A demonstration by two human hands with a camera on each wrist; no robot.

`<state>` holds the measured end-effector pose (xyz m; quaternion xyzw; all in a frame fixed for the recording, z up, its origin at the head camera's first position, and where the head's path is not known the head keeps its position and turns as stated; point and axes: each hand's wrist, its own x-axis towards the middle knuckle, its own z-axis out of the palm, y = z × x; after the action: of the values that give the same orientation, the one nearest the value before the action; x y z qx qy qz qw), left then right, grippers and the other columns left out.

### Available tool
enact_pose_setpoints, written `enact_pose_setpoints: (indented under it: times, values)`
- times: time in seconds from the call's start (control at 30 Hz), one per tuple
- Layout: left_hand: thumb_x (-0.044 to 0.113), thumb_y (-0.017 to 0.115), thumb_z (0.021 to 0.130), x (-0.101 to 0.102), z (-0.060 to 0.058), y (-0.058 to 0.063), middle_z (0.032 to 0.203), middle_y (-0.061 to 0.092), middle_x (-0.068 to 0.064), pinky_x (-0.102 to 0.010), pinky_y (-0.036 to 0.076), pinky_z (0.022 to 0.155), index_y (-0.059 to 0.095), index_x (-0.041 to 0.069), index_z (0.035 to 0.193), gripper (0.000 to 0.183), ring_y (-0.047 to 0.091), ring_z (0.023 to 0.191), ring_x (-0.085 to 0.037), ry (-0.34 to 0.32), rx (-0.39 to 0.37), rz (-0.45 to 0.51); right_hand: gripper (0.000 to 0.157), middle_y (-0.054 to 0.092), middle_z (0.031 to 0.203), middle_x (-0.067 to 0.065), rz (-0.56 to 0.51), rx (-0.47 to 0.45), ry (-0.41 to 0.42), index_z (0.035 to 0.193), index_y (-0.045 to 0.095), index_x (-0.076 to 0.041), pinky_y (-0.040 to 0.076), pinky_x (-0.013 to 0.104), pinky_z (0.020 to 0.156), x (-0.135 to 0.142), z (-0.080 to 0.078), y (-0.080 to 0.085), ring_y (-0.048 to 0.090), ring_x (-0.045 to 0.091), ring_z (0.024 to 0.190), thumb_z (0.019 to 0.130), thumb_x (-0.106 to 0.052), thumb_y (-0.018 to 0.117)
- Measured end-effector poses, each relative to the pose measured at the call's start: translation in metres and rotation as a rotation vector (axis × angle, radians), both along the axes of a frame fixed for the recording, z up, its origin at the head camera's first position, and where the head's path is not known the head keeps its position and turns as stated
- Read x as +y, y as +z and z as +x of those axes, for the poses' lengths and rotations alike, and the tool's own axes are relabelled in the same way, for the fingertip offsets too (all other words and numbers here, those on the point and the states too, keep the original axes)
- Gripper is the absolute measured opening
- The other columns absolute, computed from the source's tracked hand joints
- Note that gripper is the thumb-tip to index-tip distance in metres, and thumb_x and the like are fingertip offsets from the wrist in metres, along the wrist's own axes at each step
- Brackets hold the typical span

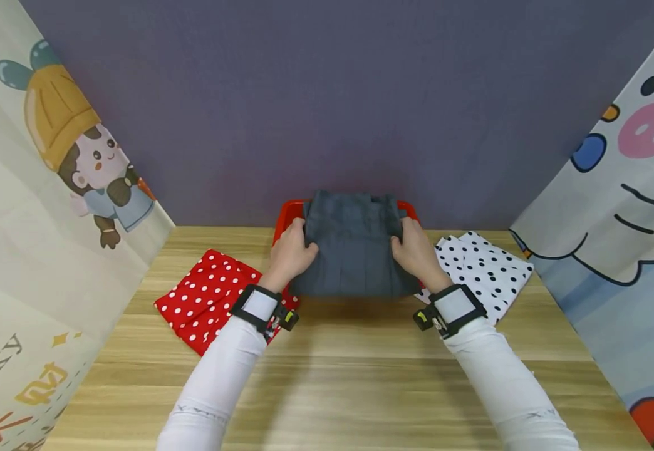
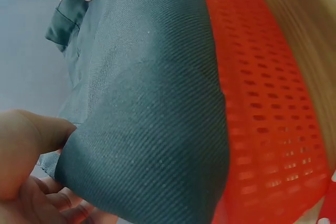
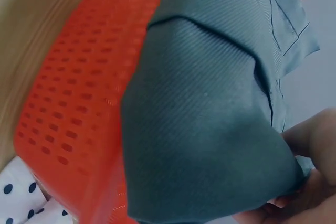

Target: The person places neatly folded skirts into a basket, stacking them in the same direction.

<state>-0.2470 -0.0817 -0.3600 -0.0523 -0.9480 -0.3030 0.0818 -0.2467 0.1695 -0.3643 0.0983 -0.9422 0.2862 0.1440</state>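
A folded dark grey garment [image 1: 352,250] of ribbed cloth is held over a red plastic basket [image 1: 289,216], covering most of it in the head view. My left hand [image 1: 292,252] grips the garment's left side, thumb on top and fingers beneath. On the opposite side, my right hand [image 1: 416,254] pinches the cloth in the same way. Both wrist views show the garment [image 2: 152,98] bulging in a thick fold beside the basket's perforated wall [image 3: 79,98]. How much of it lies inside the basket is hidden.
A folded red cloth with white dots [image 1: 208,294] lies on the wooden table [image 1: 361,388] by my left forearm. A white cloth with black dots [image 1: 487,272] lies by my right wrist. A grey-purple wall [image 1: 349,94] rises behind the basket, with printed sheets at both sides.
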Motion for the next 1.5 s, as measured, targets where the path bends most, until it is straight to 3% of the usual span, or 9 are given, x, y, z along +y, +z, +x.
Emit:
enact_pose_setpoints:
  times: [0.33, 0.83, 1.07, 1.5]
  values:
    - [0.021, 0.057, 0.083, 0.003, -0.026, 0.01, 0.119, 0.058, -0.013, -0.048, 0.049, 0.077, 0.042, 0.003, 0.128, 0.051, 0.06, 0.094, -0.033, -0.012, -0.01, -0.041, 0.041, 0.047, 0.117, 0.032, 0.016, -0.108, 0.012, 0.122, 0.04, 0.015, 0.04, 0.054, 0.091, 0.0, -0.03, 0.011, 0.048, 0.044, 0.107, 0.089, -0.009, 0.047]
    - [0.024, 0.058, 0.082, 0.008, -0.061, 0.003, 0.114, 0.059, -0.014, -0.047, 0.048, 0.075, 0.042, 0.004, 0.126, 0.052, 0.059, 0.092, -0.034, -0.008, -0.127, -0.113, 0.044, 0.049, 0.119, 0.031, 0.121, -0.247, 0.005, 0.121, 0.041, 0.014, 0.04, 0.056, 0.09, -0.001, -0.059, 0.012, 0.049, 0.045, 0.109, 0.086, -0.012, 0.046]
    - [0.022, 0.059, 0.082, 0.01, -0.069, 0.0, 0.111, 0.059, -0.018, -0.045, 0.049, 0.076, 0.039, 0.001, 0.124, 0.052, 0.059, 0.093, -0.034, -0.023, -0.23, -0.111, 0.046, 0.049, 0.123, 0.03, 0.173, -0.349, 0.02, 0.124, 0.039, 0.012, 0.041, 0.052, 0.092, -0.001, -0.072, 0.007, 0.05, 0.042, 0.108, 0.086, -0.014, 0.044]
    - [0.019, 0.058, 0.081, 0.015, -0.076, -0.018, 0.117, 0.056, -0.021, -0.045, 0.047, 0.086, 0.033, -0.002, 0.131, 0.06, 0.057, 0.1, -0.037, -0.022, -0.299, -0.128, 0.058, 0.04, 0.134, 0.03, 0.187, -0.51, 0.026, 0.133, 0.029, 0.013, 0.036, 0.051, 0.098, -0.002, -0.076, -0.013, 0.043, 0.044, 0.118, 0.084, -0.013, 0.043]
